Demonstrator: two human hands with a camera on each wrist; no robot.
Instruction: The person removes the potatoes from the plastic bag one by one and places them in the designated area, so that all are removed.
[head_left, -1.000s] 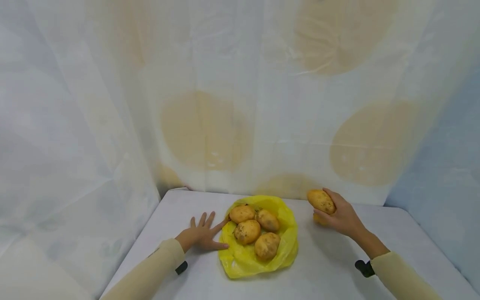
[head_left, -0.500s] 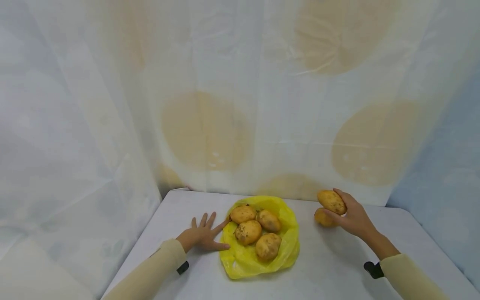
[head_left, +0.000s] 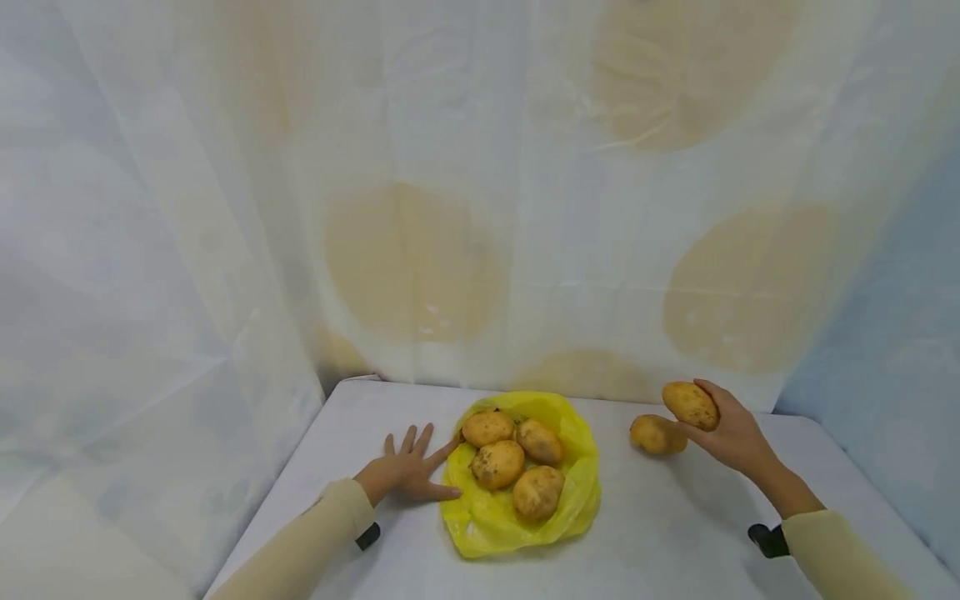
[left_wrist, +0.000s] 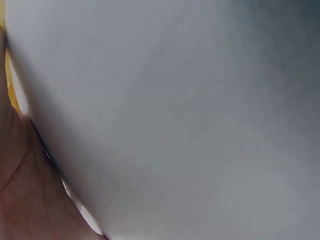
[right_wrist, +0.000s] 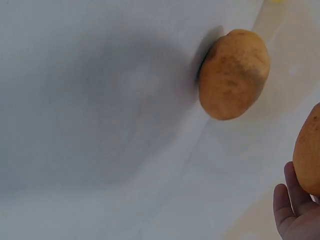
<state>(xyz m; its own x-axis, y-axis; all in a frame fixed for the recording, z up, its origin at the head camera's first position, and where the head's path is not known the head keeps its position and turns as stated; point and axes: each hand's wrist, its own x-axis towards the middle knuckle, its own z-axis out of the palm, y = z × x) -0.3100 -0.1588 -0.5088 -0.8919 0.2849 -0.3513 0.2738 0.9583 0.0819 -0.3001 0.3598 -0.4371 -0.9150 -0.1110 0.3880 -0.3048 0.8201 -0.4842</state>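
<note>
One yellow plastic bag (head_left: 491,533) lies open on the worktop (head_left: 630,542), and four potatoes (head_left: 498,465) sit in it. The left hand (head_left: 411,472) is spread flat at the bag's left edge, fingers straight, thumb and forefinger reaching its rim. The right hand (head_left: 737,437) grips a fifth potato (head_left: 688,404), held up right of the bag. A sixth potato (head_left: 654,435) rests on the worktop, between bag and right hand.

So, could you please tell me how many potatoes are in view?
6: four potatoes in the yellow bag, a fifth potato on the table, and a sixth potato in the right hand. More might be hidden inside the bag.
</note>
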